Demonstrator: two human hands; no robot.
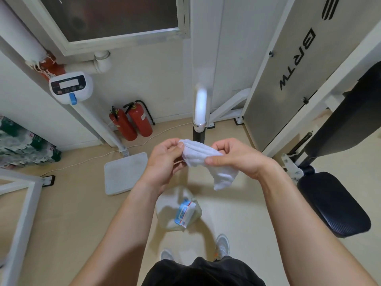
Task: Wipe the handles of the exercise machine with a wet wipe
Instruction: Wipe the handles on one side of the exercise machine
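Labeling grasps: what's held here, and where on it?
Wet wipe, bunched: left hand pinches its upper left end, right hand its middle; the lower end hangs free.

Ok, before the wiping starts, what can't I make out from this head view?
- Bright white vertical handle bar: glare and blur wash out its surface, so dirt can't be judged.
- Its black grip: lower end hidden behind the crumpled white wet wipe held by the left hand and right hand.
- Blue-and-white wipe packet on the floor: label too small and blurred.
- Black padded seat: the machine runs off the right edge.
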